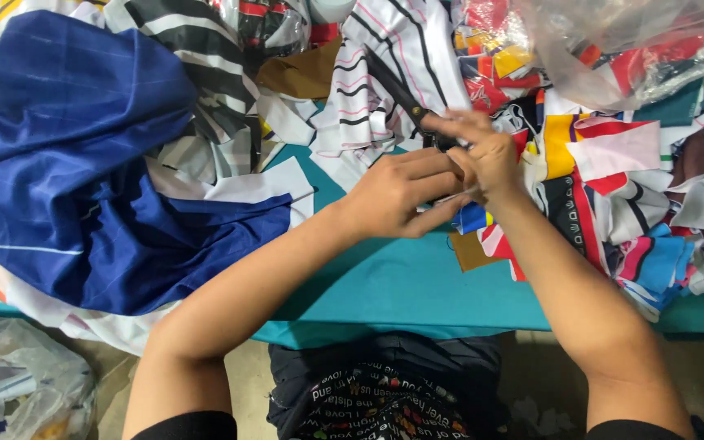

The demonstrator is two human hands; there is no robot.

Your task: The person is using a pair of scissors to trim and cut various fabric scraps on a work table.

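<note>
1. Head view, looking down on teal bench; both bare forearms reaching in to centre.
2. Right hand: grip closed around handles of black scissors, blades slanting up and left over striped cloth; blades appear nearly shut, exact gap too dark to tell.
3. Left hand: fingers extended and pressed against right hand, touching a small fabric scrap at the meeting point; grip not fully closed, whether scrap is pinched or merely steadied cannot be told.
4. Scrap location: between the two hands, just above bench surface, at near edge of scrap heap.
5. Finished portion, as judged: large heap of small cut pieces, red, yellow, white, teal, brown, spread over right half of bench; clear plastic bag of similar pieces at upper right.
6. Remaining portion, as judged: big blue striped cloth bunched at left, uncut in appearance; black-and-white striped cloth and pink-striped white cloth at top, partly cut.
7. Progress estimate: well along, with considerable cloth left whole.
8. Off bench: second plastic bag on floor, lower left, contents unclear.
</note>
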